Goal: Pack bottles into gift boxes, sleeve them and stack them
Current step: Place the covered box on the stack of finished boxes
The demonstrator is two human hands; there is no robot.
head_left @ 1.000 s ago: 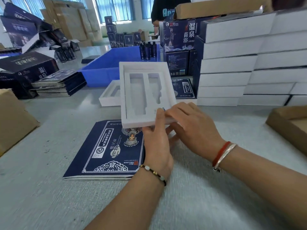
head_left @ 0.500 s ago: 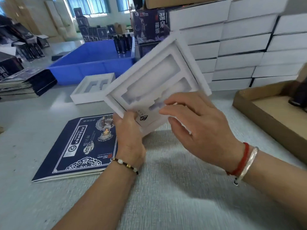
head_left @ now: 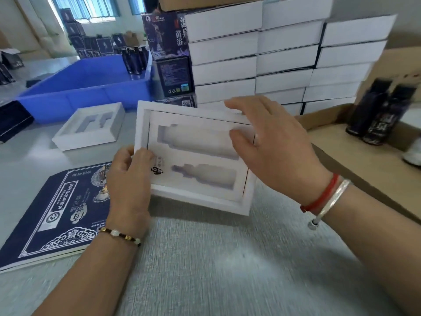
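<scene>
Turned level now, white gift box (head_left: pixel 198 199) in both hands.

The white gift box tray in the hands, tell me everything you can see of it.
The white gift box tray is a shallow white rectangular box with a foam-like insert that has two empty bottle-shaped recesses lying lengthwise, one larger above one smaller. A small dark printed mark sits near its left end. It is tilted up toward the camera over the grey table. The left hand grips its left edge; the right hand rests on its right side.
</scene>
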